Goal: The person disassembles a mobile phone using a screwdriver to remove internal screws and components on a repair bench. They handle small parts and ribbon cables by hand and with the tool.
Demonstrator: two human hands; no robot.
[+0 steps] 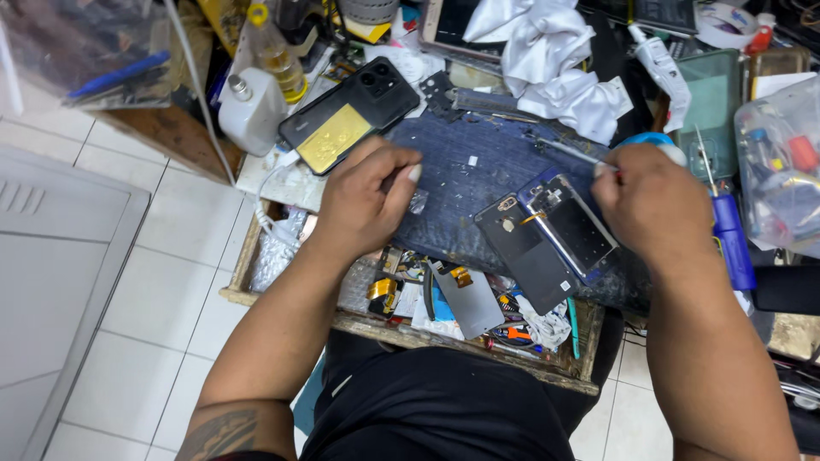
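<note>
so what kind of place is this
Most likely a phone repair bench. An opened phone frame and its back cover lie on a blue work mat, a blue-handled screwdriver lies beside the right hand, and a tray of loose parts sits below.

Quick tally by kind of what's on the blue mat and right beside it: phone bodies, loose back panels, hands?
Phone bodies: 2, opened phone and black phone
Loose back panels: 1, dark back panel
Hands: 2, left hand, right hand holding tweezers
Total: 5
</note>
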